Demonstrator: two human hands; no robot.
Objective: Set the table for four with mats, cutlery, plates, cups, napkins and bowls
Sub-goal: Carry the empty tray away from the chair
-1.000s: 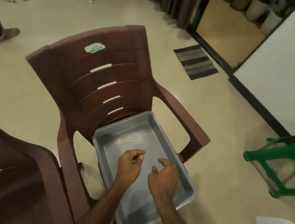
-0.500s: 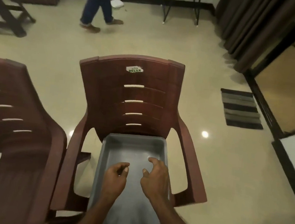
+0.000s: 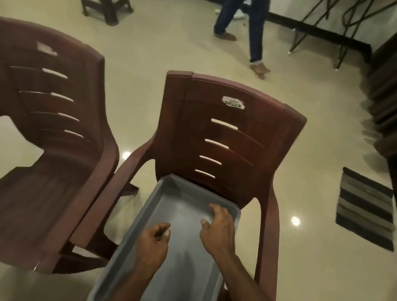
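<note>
1. On the seat of a brown chair (image 3: 231, 139) we see a grey tray (image 3: 134, 220), far end against the backrest.
2. Left hand (image 3: 153, 245) hangs over the tray's middle, fingers curled in loosely, thumb by the forefinger, holding nothing we can see.
3. Right hand (image 3: 220, 230) is over the tray's right side near the far rim, fingers bent and slightly spread; touching or not, we cannot tell.
4. Second brown chair (image 3: 42, 131) stands just left.
5. Striped mat (image 3: 366, 208) lies on the floor at right; a person's legs (image 3: 255, 24) are beyond.
</note>
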